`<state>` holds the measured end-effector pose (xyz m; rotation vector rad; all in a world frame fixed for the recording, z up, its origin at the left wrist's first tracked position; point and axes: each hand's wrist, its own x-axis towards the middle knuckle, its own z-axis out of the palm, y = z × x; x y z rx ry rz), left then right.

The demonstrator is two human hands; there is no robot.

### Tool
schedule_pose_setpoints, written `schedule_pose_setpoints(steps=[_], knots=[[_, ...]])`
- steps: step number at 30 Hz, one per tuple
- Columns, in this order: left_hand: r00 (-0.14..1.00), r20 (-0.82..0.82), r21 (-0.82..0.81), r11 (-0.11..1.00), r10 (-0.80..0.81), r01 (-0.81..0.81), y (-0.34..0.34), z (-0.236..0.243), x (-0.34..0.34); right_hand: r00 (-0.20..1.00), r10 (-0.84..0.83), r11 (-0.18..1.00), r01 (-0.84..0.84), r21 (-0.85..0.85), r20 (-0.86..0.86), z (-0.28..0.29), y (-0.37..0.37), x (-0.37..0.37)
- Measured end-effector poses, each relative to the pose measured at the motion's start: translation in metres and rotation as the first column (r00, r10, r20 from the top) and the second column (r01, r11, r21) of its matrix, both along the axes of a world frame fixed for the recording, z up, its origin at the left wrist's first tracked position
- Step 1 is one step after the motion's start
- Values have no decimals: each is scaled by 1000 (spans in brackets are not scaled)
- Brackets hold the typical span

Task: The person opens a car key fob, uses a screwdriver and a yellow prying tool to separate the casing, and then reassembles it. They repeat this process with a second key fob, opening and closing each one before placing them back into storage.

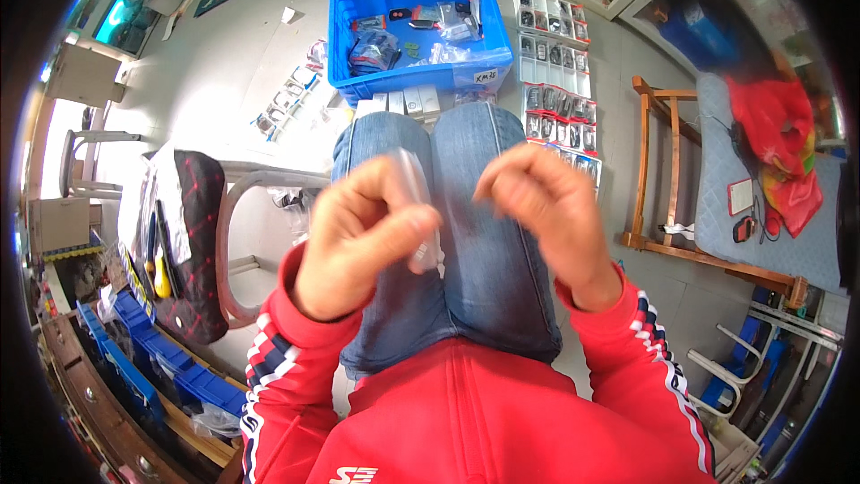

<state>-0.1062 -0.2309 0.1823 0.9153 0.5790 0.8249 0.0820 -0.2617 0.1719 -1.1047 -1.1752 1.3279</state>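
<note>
Above my thighs, my left hand [367, 229] pinches a small clear plastic bag [414, 181] between thumb and fingers; the bag is blurred, and I cannot make out anything inside it. To its right hovers my right hand [546, 211], apart from the bag. Its fingers are bent downward and smeared by motion, so whether they hold something does not show. Just beyond my knees stands a blue plastic bin [421, 90] with bagged small parts, loose key-fob-like pieces and clear bags in it.
Small white boxes [412, 102] sit between bin and knees. White trays of dark bagged parts [557, 58] line the floor at right; more packets [288, 103] lie at left. A chair with a dark cushion and tools [184, 242] stands left, a wooden-framed seat [667, 170] right.
</note>
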Motion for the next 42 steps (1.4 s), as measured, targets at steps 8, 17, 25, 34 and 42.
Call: schedule_pose_setpoints(steps=[8, 17, 25, 34, 42], knots=[[898, -415, 177, 956, -145, 236, -67, -5, 12, 879, 462, 878, -435, -198, 117, 22, -52, 3], [943, -145, -66, 954, -300, 293, -63, -15, 12, 851, 510, 851, -478, -219, 124, 16, -55, 15], [987, -51, -250, 958, -155, 138, -61, -15, 12, 918, 365, 869, -395, -299, -153, 7, -47, 2], [795, -516, 672, 727, 320, 143, -30, 3, 12, 830, 312, 950, -279, -141, 462, 25, -33, 20], [933, -345, 675, 718, 103, 170, -10, 50, 1, 854, -72, 952, -95, -291, -516, -11, -30, -14]])
